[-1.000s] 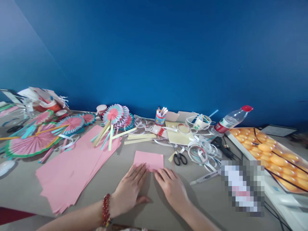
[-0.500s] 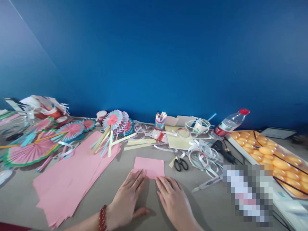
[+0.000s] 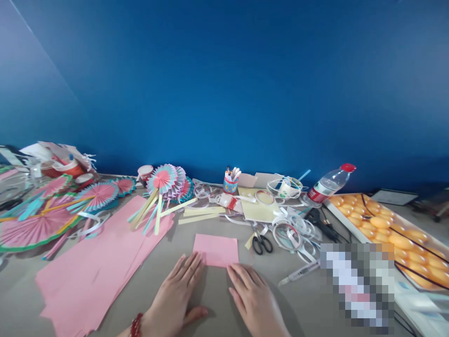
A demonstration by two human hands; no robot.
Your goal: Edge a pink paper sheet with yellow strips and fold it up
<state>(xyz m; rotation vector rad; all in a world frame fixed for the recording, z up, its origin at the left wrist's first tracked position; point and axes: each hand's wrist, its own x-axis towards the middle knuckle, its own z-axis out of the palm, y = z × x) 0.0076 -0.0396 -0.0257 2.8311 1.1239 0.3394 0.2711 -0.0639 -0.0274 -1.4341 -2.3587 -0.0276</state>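
A small pink sheet of paper [image 3: 216,250] lies flat on the grey table in front of me. My left hand [image 3: 180,290] rests flat with its fingertips at the sheet's lower left corner, its thumb spread out to the right. At the lower right corner, my right hand [image 3: 254,295] lies flat too, its fingertips touching the edge. Neither hand grips anything. To the left is a stack of larger pink sheets [image 3: 87,271]. Black-handled scissors [image 3: 262,244] lie just right of the small sheet, and a craft knife [image 3: 300,273] is farther right.
Folded paper fans [image 3: 163,180] and pale yellow strips [image 3: 203,213] lie behind the pink sheets. Rolls of tape [image 3: 286,235], a pen cup [image 3: 230,181] and a plastic bottle [image 3: 329,185] stand farther back. A tray of orange balloons [image 3: 386,229] edges the right side.
My left hand has slid slightly left, from on top of the small sheet to its corner. The right hand stays at its corner. The whole view has shifted a little.
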